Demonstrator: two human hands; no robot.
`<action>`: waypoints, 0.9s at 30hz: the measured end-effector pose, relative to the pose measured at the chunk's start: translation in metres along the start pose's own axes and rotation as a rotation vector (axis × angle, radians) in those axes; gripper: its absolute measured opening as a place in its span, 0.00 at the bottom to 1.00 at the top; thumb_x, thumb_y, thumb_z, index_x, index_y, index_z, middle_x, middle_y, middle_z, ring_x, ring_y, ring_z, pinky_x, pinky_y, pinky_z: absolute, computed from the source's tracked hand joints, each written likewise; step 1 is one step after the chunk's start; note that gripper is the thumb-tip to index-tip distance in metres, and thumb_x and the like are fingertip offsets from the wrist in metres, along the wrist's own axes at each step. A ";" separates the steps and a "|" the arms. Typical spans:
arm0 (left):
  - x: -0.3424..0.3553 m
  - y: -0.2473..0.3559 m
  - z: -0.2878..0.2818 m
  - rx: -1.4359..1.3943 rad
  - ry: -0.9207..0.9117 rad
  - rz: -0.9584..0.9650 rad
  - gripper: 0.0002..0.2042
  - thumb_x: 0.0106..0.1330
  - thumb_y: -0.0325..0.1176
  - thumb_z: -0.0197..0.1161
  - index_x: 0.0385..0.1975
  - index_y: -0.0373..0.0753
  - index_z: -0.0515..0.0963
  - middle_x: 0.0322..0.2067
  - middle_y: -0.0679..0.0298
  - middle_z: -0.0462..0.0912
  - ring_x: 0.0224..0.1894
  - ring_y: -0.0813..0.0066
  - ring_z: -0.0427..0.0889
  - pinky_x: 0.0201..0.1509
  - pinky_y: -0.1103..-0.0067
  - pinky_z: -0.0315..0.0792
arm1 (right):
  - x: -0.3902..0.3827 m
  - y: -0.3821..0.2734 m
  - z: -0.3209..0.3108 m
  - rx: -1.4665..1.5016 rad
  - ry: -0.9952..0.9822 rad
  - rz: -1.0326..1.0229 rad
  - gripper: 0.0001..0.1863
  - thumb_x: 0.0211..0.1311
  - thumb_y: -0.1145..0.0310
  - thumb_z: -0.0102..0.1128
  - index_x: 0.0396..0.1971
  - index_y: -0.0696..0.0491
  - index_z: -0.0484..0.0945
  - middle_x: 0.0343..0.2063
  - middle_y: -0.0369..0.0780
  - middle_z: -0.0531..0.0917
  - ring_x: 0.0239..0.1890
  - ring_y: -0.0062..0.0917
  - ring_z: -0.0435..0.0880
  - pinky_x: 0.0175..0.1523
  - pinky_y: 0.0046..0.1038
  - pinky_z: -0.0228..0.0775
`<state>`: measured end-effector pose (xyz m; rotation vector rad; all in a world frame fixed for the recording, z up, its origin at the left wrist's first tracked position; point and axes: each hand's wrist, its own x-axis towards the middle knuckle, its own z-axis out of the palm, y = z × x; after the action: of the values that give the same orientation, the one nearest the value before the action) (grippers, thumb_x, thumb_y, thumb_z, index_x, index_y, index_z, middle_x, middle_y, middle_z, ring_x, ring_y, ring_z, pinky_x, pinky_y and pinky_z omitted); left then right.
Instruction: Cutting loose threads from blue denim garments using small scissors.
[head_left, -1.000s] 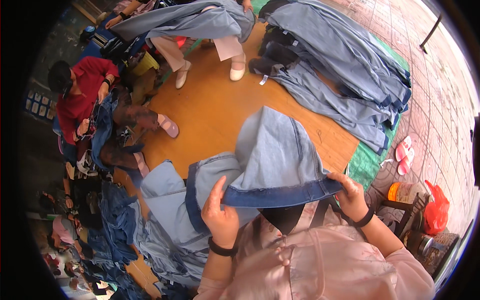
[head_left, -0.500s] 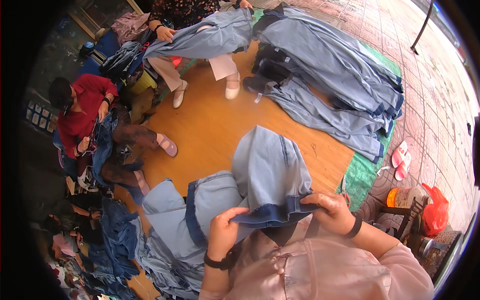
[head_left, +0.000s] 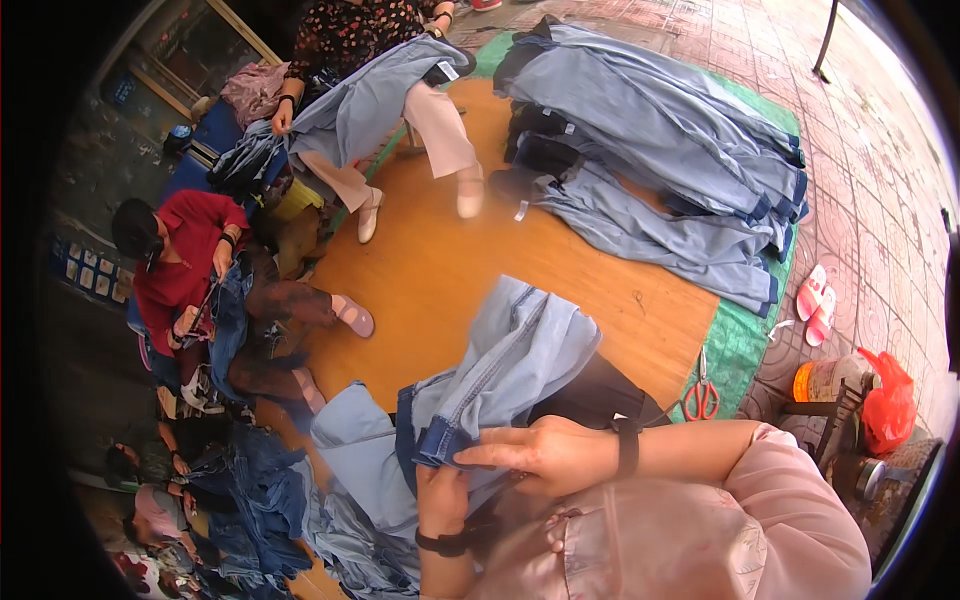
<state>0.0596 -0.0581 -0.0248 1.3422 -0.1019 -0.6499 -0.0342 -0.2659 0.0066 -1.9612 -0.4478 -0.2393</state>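
Note:
A light blue denim trouser leg [head_left: 510, 345] with a dark blue hem [head_left: 440, 440] lies across my lap, its hem gathered into a narrow fold. My left hand [head_left: 443, 497] is closed on the hem from below. My right hand [head_left: 560, 455] reaches across with its index finger stretched over the hem's edge, close above my left hand; its other fingers are bent and partly hidden. More pale denim [head_left: 350, 430] with a dark edge lies beside the left hand. Black cloth [head_left: 595, 395] shows beyond the right hand.
Several denim trousers [head_left: 650, 150] lie spread at the far right of the wooden board [head_left: 420, 270], over a green sheet [head_left: 740, 350]. Red-handled scissors [head_left: 702, 392] lie near my right arm. Pink-white slippers [head_left: 817, 305] sit on the paving. One person holds denim [head_left: 375, 95]; another, red-sleeved, sits left.
My right hand has moved left across the hem to my left hand. The hem, stretched between both hands before, is now folded together. The scissors show more fully.

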 end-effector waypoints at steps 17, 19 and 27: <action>-0.035 0.058 -0.128 -0.360 0.458 0.291 0.13 0.69 0.36 0.55 0.50 0.39 0.73 0.46 0.67 0.80 0.44 0.75 0.81 0.40 0.79 0.76 | 0.002 0.035 0.016 -0.144 -0.070 0.101 0.15 0.50 0.71 0.60 0.41 0.54 0.79 0.37 0.42 0.82 0.35 0.40 0.82 0.39 0.36 0.75; -0.034 0.053 -0.136 -0.366 0.478 0.293 0.13 0.69 0.35 0.56 0.50 0.39 0.73 0.46 0.66 0.80 0.41 0.76 0.81 0.39 0.79 0.76 | 0.017 0.035 0.032 -0.179 -0.169 0.146 0.18 0.49 0.72 0.65 0.44 0.54 0.78 0.44 0.40 0.82 0.37 0.38 0.82 0.39 0.35 0.76; -0.004 0.047 -0.104 -0.118 0.394 0.193 0.12 0.68 0.31 0.58 0.50 0.40 0.74 0.44 0.66 0.82 0.41 0.72 0.82 0.42 0.75 0.78 | 0.069 0.049 0.097 -0.509 -0.274 0.165 0.17 0.54 0.64 0.62 0.44 0.52 0.78 0.38 0.47 0.81 0.34 0.41 0.83 0.38 0.39 0.75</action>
<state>0.1186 0.0383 -0.0066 1.3035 0.1227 -0.2181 0.0456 -0.1826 -0.0500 -2.5334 -0.4247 0.0299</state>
